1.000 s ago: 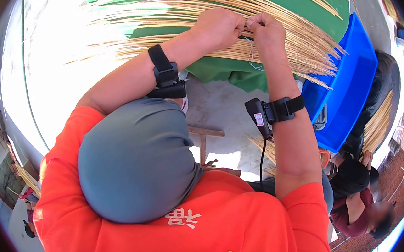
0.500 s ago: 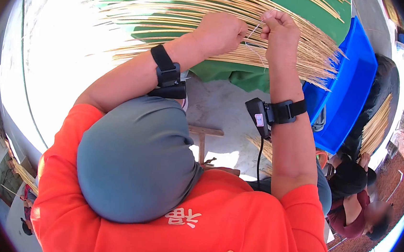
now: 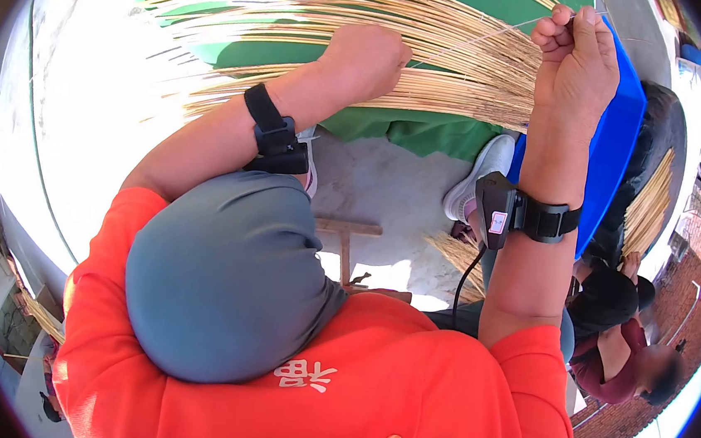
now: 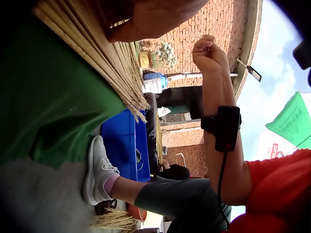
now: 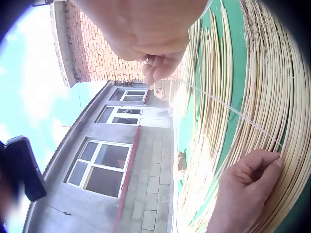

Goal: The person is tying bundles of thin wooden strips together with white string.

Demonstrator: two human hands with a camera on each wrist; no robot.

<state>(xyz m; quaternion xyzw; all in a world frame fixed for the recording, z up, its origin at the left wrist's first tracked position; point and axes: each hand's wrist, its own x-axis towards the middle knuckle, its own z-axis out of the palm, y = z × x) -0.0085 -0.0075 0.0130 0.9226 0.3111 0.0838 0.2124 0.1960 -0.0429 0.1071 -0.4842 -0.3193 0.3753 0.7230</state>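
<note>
Long straw-coloured stalks with feathery tips lie side by side over a green cloth. My left hand rests low over them, its thumb and forefinger pinching the white thread down at the stalks, as the right wrist view shows. From there the thread runs taut, up and to the right, to my right hand. That hand is raised above the feathery ends with its fingers curled round the thread. In the left wrist view the right hand stands well clear of the stalks.
A blue bin stands right of the cloth, beside a dark rounded object holding another stalk bundle. Below the cloth are a shoe, a wooden stand and more stalks. Another person is at the far right.
The hands were together over the stalks a second ago. My right hand has moved up and right, drawing the thread out straight; the left has shifted slightly left.
</note>
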